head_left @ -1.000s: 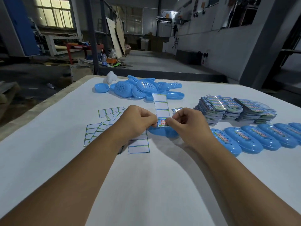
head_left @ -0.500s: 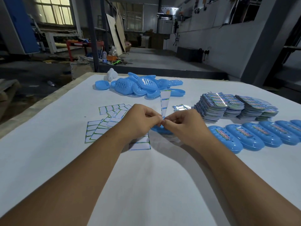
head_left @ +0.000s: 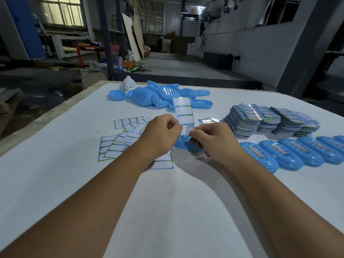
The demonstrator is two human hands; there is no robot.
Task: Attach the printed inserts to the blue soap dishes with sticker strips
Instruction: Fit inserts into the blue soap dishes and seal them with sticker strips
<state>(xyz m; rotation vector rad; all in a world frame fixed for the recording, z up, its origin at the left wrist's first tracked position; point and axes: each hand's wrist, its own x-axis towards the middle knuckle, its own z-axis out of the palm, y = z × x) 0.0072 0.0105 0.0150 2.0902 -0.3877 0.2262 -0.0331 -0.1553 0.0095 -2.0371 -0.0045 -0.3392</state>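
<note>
From the head camera I see both of my forearms reaching out over a table covered in white sheeting (head_left: 55,183). My left hand (head_left: 160,133) has its fingers curled and pinches the lower part of a sticker strip (head_left: 183,112), which stands upright between the hands, its white panels edged in blue and green. My right hand (head_left: 214,140) also has curled fingers; thumb and forefinger pinch a small clear sticker (head_left: 189,130) right at the strip's bottom end. Directly under the two hands a blue soap dish (head_left: 181,145) lies on the table, mostly hidden by my fingers; I cannot tell whether an insert lies on it.

To the left of my left wrist, spent strip sheets (head_left: 119,142) lie scattered and overlapping on the sheeting, one of them partly under my forearm. At the far side of the table a loose heap of blue soap dishes (head_left: 158,95) is piled, with a small white object (head_left: 128,83) just beside it. To the right, stacks of printed inserts (head_left: 264,120) stand side by side, and a few loose ones (head_left: 207,120) lie just left of them. Nearer to me on the right, a row of finished soap dishes (head_left: 297,151), each with a printed insert on top, runs toward the table's right edge, touching one another.
</note>
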